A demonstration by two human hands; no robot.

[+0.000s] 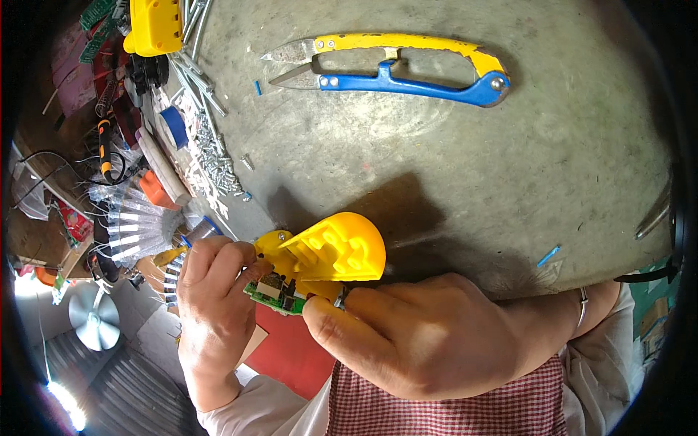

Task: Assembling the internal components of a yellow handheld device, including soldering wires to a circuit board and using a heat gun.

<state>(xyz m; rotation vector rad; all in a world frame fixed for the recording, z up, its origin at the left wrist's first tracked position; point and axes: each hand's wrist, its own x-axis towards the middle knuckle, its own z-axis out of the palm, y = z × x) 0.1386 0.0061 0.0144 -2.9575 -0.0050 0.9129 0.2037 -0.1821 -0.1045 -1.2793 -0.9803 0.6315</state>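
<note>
Close to the near edge of the table I hold an open yellow plastic housing [366, 247], its moulded inner ribs showing. A small green circuit board [275, 293] with dark and pale parts sits along its near side. My left hand [217, 298] is closed, with its fingertips pinching at the board's left end, beside the housing. My right hand [436, 334] is closed at the right end, its thumb against the board and its fingers by the housing. A small metal part shows between these right fingers. Exactly where the fingertips grip is partly hidden.
Yellow-and-blue thread snips [436, 91] lie at the far side of the grey table [538, 167]. Loose screws [214, 156], long bolts [198, 86] and another yellow housing [155, 27] are at the left. Beyond the left edge are an orange-black tool [105, 149] and a fan [94, 317].
</note>
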